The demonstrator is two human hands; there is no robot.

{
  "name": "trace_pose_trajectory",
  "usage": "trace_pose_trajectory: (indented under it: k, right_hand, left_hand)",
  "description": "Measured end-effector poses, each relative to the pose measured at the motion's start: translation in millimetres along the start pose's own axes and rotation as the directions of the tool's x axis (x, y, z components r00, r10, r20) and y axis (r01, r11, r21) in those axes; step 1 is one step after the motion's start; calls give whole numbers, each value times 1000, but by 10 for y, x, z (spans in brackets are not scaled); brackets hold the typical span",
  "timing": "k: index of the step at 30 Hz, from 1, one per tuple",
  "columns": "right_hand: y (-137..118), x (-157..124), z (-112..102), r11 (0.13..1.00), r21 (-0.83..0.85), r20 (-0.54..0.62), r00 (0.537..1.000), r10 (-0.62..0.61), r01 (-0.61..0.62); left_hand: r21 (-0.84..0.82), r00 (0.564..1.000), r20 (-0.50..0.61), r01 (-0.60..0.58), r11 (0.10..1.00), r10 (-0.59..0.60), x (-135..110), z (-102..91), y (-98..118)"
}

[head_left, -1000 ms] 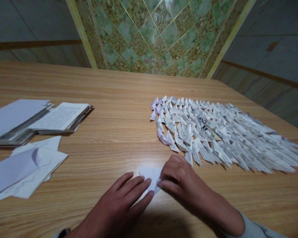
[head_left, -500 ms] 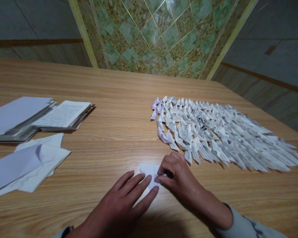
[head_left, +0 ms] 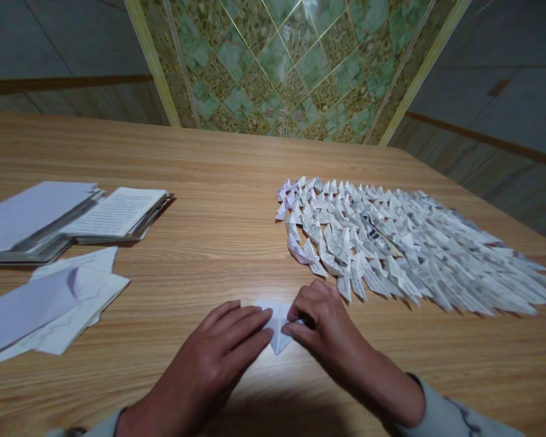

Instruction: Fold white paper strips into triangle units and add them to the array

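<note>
At lower centre, the left hand (head_left: 222,346) lies flat, fingers nearly together, apparently steadying the folded white paper (head_left: 277,325), whose right edge the right hand (head_left: 321,328) pinches. Paper boats (head_left: 400,276) crowd the right, probably ranked tight to save space.

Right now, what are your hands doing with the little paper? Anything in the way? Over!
Left hand, fingertips on white paper. Right hand pinching its right side. Only hands covering it; folded pieces beyond right hand.
</note>
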State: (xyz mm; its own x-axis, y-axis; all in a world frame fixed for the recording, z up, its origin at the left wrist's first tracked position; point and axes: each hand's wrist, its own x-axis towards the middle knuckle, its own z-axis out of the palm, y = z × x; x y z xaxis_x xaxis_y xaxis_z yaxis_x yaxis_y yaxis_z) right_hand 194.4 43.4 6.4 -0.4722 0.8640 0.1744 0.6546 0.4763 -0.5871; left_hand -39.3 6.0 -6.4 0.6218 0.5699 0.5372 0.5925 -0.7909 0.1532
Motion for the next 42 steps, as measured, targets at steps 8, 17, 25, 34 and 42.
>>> trace_pose_trajectory:
  k: [8,17,25,34,42]
  right_hand:
    - [7,-6,-7,1000,28,-4,1000,-7,7]
    - [-7,-25,30,999,-52,1,1000,-5,5]
    - [-11,-25,22,998,-64,9,1000,1,0]
    - [-33,-47,26,999,-41,4,1000,-31,31]
    - [-40,-54,28,990,-126,46,997,-63,69]
  left_hand:
    - [-234,893,293,412,880,-341,314,-11,-63]
    - [-93,864,293,452,887,-410,365,94,2]
    - [-52,879,245,434,900,-410,352,128,33]
    - [18,959,131,252,968,-252,322,154,12]
    - [51,994,25,101,994,-102,288,128,66]
